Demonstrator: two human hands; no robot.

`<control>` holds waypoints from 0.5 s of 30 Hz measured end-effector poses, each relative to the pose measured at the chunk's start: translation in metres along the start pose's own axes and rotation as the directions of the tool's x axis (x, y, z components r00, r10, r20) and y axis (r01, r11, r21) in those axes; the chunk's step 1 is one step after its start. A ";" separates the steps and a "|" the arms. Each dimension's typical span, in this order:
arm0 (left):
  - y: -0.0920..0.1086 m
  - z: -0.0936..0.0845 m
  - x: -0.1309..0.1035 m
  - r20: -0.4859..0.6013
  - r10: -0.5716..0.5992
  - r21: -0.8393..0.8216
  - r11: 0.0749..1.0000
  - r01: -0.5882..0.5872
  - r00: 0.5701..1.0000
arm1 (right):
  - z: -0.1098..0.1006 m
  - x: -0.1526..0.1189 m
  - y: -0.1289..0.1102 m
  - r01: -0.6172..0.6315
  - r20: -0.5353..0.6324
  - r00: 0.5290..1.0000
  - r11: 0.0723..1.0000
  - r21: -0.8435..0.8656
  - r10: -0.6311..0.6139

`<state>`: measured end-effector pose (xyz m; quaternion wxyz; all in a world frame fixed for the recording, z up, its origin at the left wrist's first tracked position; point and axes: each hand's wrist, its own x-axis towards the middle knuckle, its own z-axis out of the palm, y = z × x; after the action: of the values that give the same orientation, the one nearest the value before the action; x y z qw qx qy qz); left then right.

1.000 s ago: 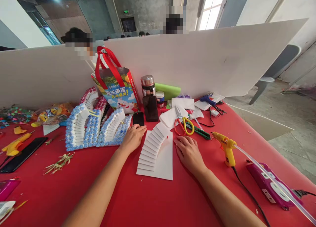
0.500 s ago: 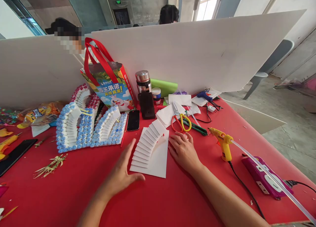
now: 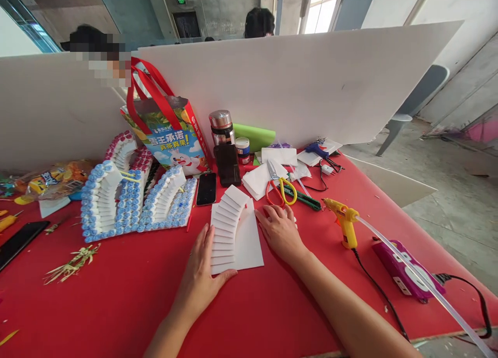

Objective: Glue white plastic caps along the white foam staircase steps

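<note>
A white rectangular sheet [image 3: 249,244] lies on the red table, with a curved stair of overlapping white pieces [image 3: 225,228] along its left part. My left hand [image 3: 201,270] touches the sheet's lower left side, thumb and fingers apart. On the other side, my right hand [image 3: 280,233] rests palm down by the sheet's upper right edge, its fingers spread and holding nothing. Just beyond it are scissors [image 3: 280,189] with red and yellow handles and a green cutter [image 3: 307,198]. A yellow glue gun [image 3: 344,220] lies farther right.
Blue-and-white stair models [image 3: 132,202] stand at the left, near a shopping bag [image 3: 175,135]. Phones, a flask [image 3: 221,127] and white papers lie behind the sheet. A purple power strip [image 3: 406,270] is at right. White boards [image 3: 272,88] rise behind; people sit beyond.
My left hand has moved right and now touches the sheet. The sheet has turned slightly so its lower edge is more level. The view has shifted slightly.
</note>
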<state>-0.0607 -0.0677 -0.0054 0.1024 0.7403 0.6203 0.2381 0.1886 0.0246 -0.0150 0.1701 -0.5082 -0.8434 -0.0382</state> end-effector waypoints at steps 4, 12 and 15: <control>0.004 0.003 0.008 0.020 0.006 -0.007 1.000 -0.006 1.000 | 0.000 -0.004 0.001 -0.007 -0.038 0.999 1.000 0.029 0.008; 0.007 0.001 0.007 0.050 0.004 -0.054 0.999 -0.002 0.999 | -0.003 -0.014 0.011 -0.018 -0.072 0.997 0.996 0.084 0.024; 0.004 -0.006 0.005 0.089 0.001 -0.079 0.997 0.006 0.996 | -0.002 -0.014 0.010 -0.024 -0.062 0.998 0.997 0.071 0.029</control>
<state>-0.0591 -0.0642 0.0026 0.1595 0.7448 0.6061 0.2289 0.2040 0.0175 -0.0187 0.2150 -0.5115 -0.8316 -0.0222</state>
